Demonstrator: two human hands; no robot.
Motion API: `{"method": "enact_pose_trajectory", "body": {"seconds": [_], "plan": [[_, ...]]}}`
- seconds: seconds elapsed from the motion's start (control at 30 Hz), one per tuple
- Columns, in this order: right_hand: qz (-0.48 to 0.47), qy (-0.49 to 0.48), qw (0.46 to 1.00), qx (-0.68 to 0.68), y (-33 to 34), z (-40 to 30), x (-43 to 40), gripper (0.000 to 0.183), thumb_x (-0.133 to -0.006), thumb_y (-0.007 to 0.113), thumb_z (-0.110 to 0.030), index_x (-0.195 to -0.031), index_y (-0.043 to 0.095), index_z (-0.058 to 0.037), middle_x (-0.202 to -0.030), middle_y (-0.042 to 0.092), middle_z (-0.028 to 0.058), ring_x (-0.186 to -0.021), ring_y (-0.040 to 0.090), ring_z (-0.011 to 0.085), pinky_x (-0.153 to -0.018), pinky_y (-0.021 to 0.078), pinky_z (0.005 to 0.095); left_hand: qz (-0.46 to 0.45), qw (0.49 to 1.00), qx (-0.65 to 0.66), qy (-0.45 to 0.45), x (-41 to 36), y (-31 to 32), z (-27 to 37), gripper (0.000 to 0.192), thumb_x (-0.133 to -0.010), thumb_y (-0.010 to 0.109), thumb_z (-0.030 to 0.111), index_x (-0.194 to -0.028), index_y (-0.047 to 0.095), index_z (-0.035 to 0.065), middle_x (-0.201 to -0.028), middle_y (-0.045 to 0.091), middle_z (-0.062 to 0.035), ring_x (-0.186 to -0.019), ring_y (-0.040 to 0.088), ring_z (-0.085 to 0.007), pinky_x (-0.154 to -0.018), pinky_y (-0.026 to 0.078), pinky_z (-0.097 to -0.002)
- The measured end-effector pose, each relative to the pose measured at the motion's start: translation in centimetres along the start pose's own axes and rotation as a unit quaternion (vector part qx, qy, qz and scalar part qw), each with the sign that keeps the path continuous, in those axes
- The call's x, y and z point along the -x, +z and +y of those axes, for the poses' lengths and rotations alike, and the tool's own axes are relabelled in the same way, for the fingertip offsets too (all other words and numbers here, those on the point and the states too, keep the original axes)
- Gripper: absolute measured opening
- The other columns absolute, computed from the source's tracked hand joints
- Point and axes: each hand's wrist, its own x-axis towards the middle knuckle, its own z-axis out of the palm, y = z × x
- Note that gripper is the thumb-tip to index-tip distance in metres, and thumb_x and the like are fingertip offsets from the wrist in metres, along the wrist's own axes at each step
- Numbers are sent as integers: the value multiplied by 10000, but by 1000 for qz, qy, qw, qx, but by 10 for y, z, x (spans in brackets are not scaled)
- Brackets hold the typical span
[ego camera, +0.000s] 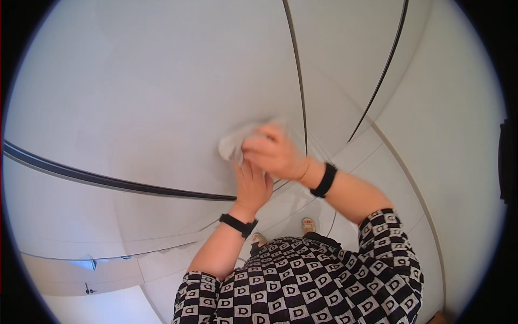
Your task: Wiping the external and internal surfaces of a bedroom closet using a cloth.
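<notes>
My right hand [275, 152] grips a crumpled light grey cloth [231, 146] against a smooth, off-white upright panel [170, 93]. Both the cloth and the fingers are blurred. Just below it, my left hand [254, 186] reaches up with its fingers stretched towards the cloth's lower edge. Whether those fingertips pinch the cloth or only touch it and the panel is hidden by the overlap. Each wrist carries a black band.
Dark trim strips [117, 181] divide the glossy panels, one beside my left hand. Pale tiles [360, 162] cover the floor around my sandalled feet [308, 224]. A plain wall [457, 162] rises on the right, with a skirting strip [417, 190] at its foot.
</notes>
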Motion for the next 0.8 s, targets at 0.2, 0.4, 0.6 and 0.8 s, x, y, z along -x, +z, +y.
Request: {"method": "enact_pose_trajectory", "body": {"seconds": [0.2,0.4,0.6,0.8], "plan": [[108,-133,975,143,-81,78,-119,277,-684,550,-35,-953,616,-34,-1125,542,114,-1070,469,322,-888,381,407,176,969,-158,72,-163,-66,41,521,-727,543,120,-1245,492,100,-1321,427,-76,-1299,240,-395,-1037,170,-546],[167,-56,970,166,-44,69,-76,243,-674,609,-43,-913,621,-84,-1083,566,57,-1067,454,332,-873,396,409,118,963,-224,93,-132,-40,19,523,-742,559,113,-1256,466,74,-1312,430,-89,-1206,328,-406,-978,243,-546],[106,156,968,164,-4,35,50,244,-647,592,32,-871,619,-63,-1080,545,83,-1043,457,340,-860,405,406,-107,959,-241,103,-56,7,11,435,-787,499,148,-1216,510,77,-1247,460,-63,-1195,359,-264,-956,299,-445],[-15,348,934,81,31,2,130,274,-624,578,71,-856,646,-57,-1058,552,95,-983,480,324,-813,427,374,-254,958,-96,88,18,46,-14,478,-742,454,16,-1217,465,-32,-1268,443,-143,-1209,366,-317,-997,309,-456]]}}
